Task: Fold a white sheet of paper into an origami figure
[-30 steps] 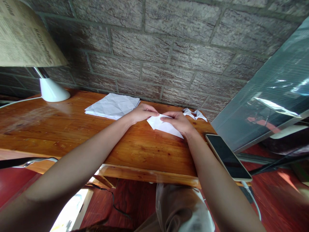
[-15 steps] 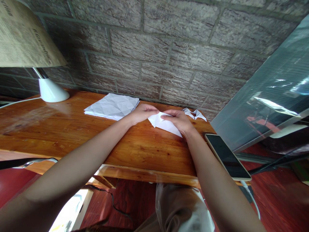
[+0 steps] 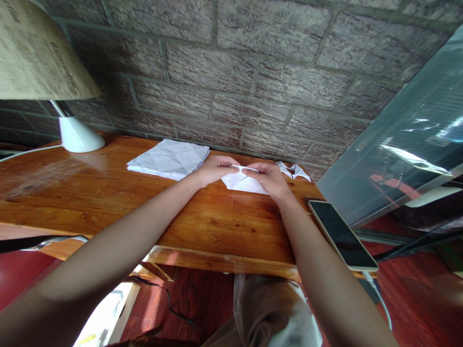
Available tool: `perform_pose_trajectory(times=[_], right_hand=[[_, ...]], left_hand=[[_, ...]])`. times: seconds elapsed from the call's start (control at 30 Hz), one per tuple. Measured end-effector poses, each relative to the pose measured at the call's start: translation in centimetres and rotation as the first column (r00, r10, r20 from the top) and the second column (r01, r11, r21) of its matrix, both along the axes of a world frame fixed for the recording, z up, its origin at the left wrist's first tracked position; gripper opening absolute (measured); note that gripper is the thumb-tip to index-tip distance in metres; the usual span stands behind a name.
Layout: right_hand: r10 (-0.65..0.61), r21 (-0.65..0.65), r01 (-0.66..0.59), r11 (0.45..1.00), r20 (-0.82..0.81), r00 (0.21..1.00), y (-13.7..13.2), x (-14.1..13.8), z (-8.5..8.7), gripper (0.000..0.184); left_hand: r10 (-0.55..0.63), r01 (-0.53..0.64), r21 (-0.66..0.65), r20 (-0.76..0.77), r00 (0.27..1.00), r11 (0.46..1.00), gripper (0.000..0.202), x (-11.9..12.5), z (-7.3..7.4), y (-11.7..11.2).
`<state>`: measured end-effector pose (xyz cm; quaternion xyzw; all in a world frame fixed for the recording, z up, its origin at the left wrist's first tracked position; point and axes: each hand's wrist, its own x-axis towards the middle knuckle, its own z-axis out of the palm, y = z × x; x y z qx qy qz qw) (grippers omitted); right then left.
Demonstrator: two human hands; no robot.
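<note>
A folded white sheet of paper [image 3: 244, 184] is between my hands, above the wooden table [image 3: 224, 221]. My left hand [image 3: 217, 171] pinches its far left edge with thumb and fingers. On the right, my right hand [image 3: 268, 178] pinches the same far edge, thumb on top and close to the left thumb. The paper's near edge lies roughly straight, facing me; the fingertips behind it are partly hidden. Left of my left hand lies a stack of creased white paper [image 3: 168, 159]. Just beyond my right hand sit small folded paper pieces [image 3: 293, 171].
A phone [image 3: 342, 233] with a white cable lies at the table's right edge. At the back left stands a lamp [image 3: 81, 135] with a printed shade. A brick wall [image 3: 231, 86] borders the far side, and a translucent panel [image 3: 394, 130] rises on the right.
The folded sheet has turned and been bent, so its slanting right corner no longer points toward me and its near edge looks level. Both hands stay in nearly the same place.
</note>
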<state>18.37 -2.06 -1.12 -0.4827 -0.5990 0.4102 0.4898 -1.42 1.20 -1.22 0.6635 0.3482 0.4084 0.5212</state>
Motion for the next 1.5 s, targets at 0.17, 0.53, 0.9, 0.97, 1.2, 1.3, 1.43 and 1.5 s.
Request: perform_pose_trajectory(times=[0.17, 0.53, 0.9, 0.97, 1.2, 1.3, 1.43, 1.5], right_hand=[[0.015, 0.002, -0.015, 1.000, 0.005, 1.000, -0.21, -0.12, 0.33, 0.042], [-0.058, 0.059, 0.057, 0.997, 0.009, 0.998, -0.22, -0.06, 0.53, 0.040], [0.016, -0.075, -0.027, 0.997, -0.149, 0.989, -0.34, 0.06, 0.49, 0.037], [0.021, -0.077, -0.032, 0.997, -0.141, 0.990, -0.26, 0.16, 0.44, 0.037], [0.082, -0.078, -0.088, 0.993, -0.074, 0.994, -0.22, 0.19, 0.25, 0.038], [0.074, -0.081, -0.081, 0.993, -0.090, 0.993, -0.25, 0.09, 0.26, 0.038], [0.029, -0.087, -0.039, 0.995, -0.117, 0.993, -0.22, 0.04, 0.35, 0.036], [0.024, -0.085, -0.033, 0.996, -0.109, 0.994, -0.24, 0.04, 0.39, 0.036]], left_hand=[[0.020, -0.020, -0.003, 0.009, 1.000, 1.000, 0.035, 0.04, -0.04, -0.04], [0.087, -0.087, 0.003, 0.024, 0.996, 0.996, 0.031, 0.18, -0.04, -0.08], [0.145, -0.149, 0.107, 0.044, 0.988, 0.983, 0.035, -0.03, -0.09, 0.42], [0.123, -0.124, 0.116, 0.016, 0.992, 0.986, 0.034, -0.07, 0.06, 0.28], [0.032, -0.019, 0.164, -0.076, 0.997, 0.986, 0.033, -0.14, 0.05, 0.02], [0.030, -0.016, 0.186, -0.074, 0.997, 0.983, 0.032, -0.12, -0.13, 0.13], [0.033, -0.020, 0.202, -0.058, 0.998, 0.979, 0.031, -0.08, -0.26, 0.27], [0.031, -0.020, 0.203, -0.053, 0.998, 0.979, 0.031, -0.06, -0.32, 0.31]])
